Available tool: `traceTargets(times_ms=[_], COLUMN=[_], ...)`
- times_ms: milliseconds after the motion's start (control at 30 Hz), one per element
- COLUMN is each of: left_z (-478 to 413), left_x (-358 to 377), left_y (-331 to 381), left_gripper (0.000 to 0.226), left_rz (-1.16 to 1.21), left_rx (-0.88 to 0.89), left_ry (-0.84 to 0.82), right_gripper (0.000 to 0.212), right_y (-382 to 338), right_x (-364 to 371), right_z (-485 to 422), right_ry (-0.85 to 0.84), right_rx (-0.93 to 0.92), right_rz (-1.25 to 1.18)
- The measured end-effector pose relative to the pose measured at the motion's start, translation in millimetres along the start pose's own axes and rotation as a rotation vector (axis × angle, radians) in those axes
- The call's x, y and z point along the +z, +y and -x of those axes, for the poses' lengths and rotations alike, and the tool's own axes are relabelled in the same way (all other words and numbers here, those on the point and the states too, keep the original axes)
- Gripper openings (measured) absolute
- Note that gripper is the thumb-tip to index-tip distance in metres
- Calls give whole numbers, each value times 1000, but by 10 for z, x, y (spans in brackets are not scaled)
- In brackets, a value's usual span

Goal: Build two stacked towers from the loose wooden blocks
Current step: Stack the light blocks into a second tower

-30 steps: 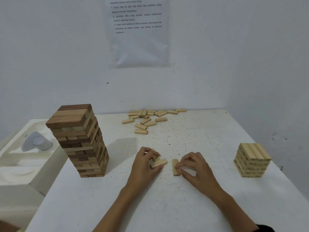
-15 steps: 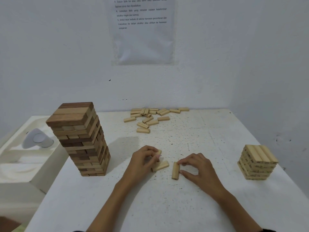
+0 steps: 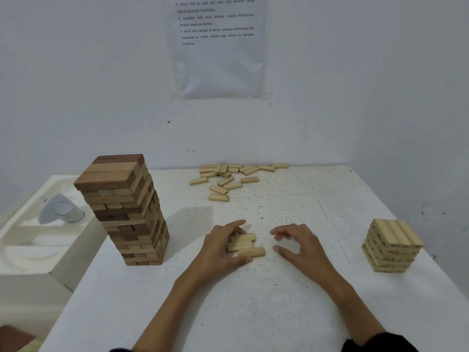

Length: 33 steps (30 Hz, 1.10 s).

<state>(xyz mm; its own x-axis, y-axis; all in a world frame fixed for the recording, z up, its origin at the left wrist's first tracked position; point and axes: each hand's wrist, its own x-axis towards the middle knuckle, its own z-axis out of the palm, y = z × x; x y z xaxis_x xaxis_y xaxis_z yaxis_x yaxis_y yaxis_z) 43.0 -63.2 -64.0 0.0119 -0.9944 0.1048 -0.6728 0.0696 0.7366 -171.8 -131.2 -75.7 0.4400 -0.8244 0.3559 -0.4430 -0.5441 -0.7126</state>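
White bench, three blocks side by side at its centre.
Left hand clamps them in its fingers; right hand fingers apart.

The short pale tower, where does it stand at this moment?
In the head view, the short pale tower stands near the right edge of the table, apart from the right hand and opposite the tall tower.
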Motion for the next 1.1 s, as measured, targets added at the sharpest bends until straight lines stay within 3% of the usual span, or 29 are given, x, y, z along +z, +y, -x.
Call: traceTargets(times_ms=[133,167,267,333,733,900,1033,1100], left_z=[-12,-8,66,164,193,156,78,39], left_x=[-49,-65,-92,-66,120,-21,-136,-133], left_y=[34,30,-18,-14,101,30,-49,-49], left_gripper=[76,81,119,138,136,139,112,96], left_rz=[18,-39,-362,-488,-483,-469,-291,-254], left_rx=[40,50,-10,-76,-87,-88,-35,12], left_ry=[-100,-120,-192,-238,-268,-308,-177,-126], right_gripper=[25,34,107,121,122,118,115,103], right_y=[46,21,-105,-199,-346,-292,-205,-187], right_x=[-10,-4,54,97,345,221,127,116], right_z=[49,69,170,237,149,87,-46,-106], right_ry=[85,70,-187,-284,-348,-366,-344,-332], right_rx=[74,99,149,160,116,137,95,88], right_rz=[105,174,467,565,632,425,323,286])
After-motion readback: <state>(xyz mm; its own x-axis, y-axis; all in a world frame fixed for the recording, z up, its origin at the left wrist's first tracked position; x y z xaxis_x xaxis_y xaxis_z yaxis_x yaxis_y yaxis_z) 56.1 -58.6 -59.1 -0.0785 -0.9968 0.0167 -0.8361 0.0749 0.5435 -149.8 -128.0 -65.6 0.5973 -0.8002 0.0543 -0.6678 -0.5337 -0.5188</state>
